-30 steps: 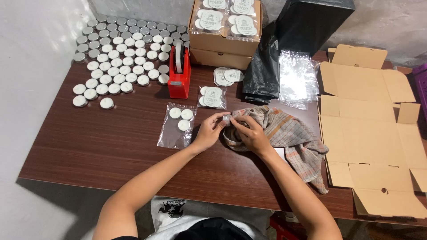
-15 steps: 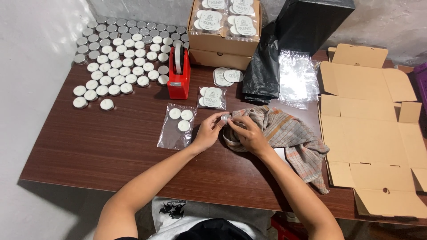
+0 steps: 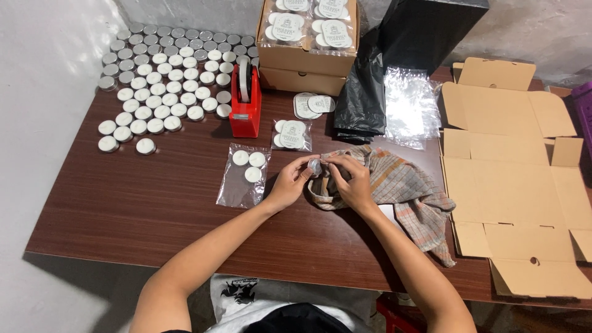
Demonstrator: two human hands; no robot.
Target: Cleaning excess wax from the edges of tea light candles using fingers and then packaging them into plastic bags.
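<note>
My left hand (image 3: 288, 182) and my right hand (image 3: 349, 180) meet over the middle of the brown table (image 3: 142, 209). Between their fingertips sits a small round tealight candle (image 3: 315, 166) in a metal cup, held by both hands. My right hand also presses a checked cloth (image 3: 404, 191) against the candle; the cloth trails off to the right across the table. Just left of my left hand lies a clear plastic bag (image 3: 242, 176) with three white tealights inside.
Many tealights (image 3: 163, 80) stand in rows at the back left. A red tape dispenser (image 3: 245, 102), packed candle bags (image 3: 292, 134), a cardboard box of filled bags (image 3: 306, 34), black plastic (image 3: 364, 98), clear bags (image 3: 411, 106) and flat cardboard boxes (image 3: 518, 179) surround the hands.
Both hands stay together on the candle and cloth; the fingers have shifted slightly, otherwise nothing has visibly moved.
</note>
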